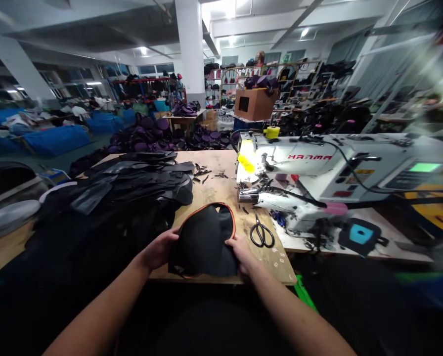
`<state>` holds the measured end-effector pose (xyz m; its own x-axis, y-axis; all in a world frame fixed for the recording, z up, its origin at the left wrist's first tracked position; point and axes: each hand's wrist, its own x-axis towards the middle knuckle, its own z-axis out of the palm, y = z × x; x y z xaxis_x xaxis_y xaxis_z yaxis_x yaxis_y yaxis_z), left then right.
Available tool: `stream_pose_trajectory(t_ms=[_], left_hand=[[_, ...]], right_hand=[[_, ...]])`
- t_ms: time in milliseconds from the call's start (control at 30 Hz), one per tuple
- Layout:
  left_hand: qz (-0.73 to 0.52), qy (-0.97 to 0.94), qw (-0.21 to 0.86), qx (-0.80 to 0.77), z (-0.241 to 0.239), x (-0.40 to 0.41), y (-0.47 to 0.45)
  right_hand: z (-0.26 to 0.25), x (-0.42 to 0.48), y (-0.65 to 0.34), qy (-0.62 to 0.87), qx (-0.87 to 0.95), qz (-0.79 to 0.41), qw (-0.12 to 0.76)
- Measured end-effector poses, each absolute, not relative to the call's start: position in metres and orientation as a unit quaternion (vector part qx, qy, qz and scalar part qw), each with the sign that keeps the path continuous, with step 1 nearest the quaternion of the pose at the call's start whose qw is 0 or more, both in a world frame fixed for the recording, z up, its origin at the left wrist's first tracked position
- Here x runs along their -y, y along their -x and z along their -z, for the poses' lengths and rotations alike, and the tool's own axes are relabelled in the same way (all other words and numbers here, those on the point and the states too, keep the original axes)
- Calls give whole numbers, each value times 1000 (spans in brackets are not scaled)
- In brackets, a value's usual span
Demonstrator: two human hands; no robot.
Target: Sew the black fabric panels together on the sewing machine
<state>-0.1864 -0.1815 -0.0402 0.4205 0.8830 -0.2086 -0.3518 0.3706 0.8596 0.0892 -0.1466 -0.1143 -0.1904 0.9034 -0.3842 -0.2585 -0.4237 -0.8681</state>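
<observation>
In front of me, at the near edge of the wooden table (pixel 221 165), I hold a black fabric piece (pixel 202 242) with an orange-edged curved rim. My left hand (pixel 161 249) grips its left side, thumb on top and the other fingers partly hidden. On the opposite side my right hand (pixel 242 254) pinches the edge just below the orange trim. Black-handled scissors (pixel 261 235) lie to the right of that hand. Beyond them stands a white sewing machine (pixel 303 158) with a lit needle area and a metal-tipped lower arm.
A large heap of black fabric pieces (pixel 132 188) covers the table's left side. Dark scraps (pixel 201 170) lie near the machine. A black pad with a blue patch (pixel 361 232) rests at the right. Behind are purple bags (pixel 147 133) and a cardboard box (pixel 256 104).
</observation>
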Motion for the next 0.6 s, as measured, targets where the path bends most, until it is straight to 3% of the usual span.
stream_pose_trajectory(t_ms=[100, 167, 267, 333, 400, 467, 600], left_hand=[[-371, -440, 700, -423, 38, 188, 181], [-332, -500, 610, -518, 38, 186, 180], [-381, -589, 298, -648, 37, 176, 188], [-461, -614, 53, -638, 37, 172, 196], [-495, -650, -94, -570, 42, 175, 202], [-453, -729, -132, -495, 55, 188, 202], [-257, -879, -25, -401, 95, 226, 196]], right_hand=[[114, 149, -85, 511, 345, -662, 426], [111, 149, -87, 511, 363, -652, 428], [103, 144, -97, 535, 436, -569, 447], [102, 140, -109, 563, 496, -440, 494], [108, 137, -121, 574, 552, -302, 524], [122, 135, -134, 563, 631, -231, 481], [153, 132, -160, 579, 743, -182, 284]])
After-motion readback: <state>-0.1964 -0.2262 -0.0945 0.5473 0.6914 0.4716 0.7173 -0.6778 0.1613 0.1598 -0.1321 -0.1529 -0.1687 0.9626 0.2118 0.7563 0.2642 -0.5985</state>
